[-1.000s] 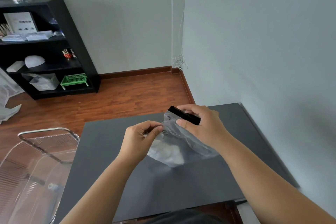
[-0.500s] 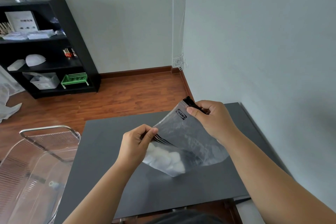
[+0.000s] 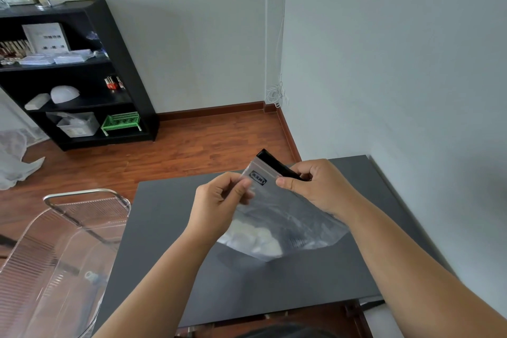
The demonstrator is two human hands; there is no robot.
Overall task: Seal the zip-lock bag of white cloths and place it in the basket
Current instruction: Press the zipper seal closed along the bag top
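Observation:
A clear zip-lock bag (image 3: 285,217) with a black strip along its top hangs above the dark grey table (image 3: 170,228). White cloths (image 3: 255,236) sit bunched in its lower corner. My left hand (image 3: 219,206) pinches the bag's top edge near a small black logo. My right hand (image 3: 318,186) grips the black strip at the top, just to the right of the left hand. The clear plastic basket (image 3: 55,255) with a metal rim stands at the table's left side, below my left forearm.
The table sits against a pale wall (image 3: 397,77) on the right. A black shelf unit (image 3: 82,77) with a green crate and boxes stands across the wooden floor (image 3: 205,145). A white plastic sheet lies on the floor at far left.
My left hand has slid up along the bag's top edge towards the right hand. The bag has lifted and its top has swung upright.

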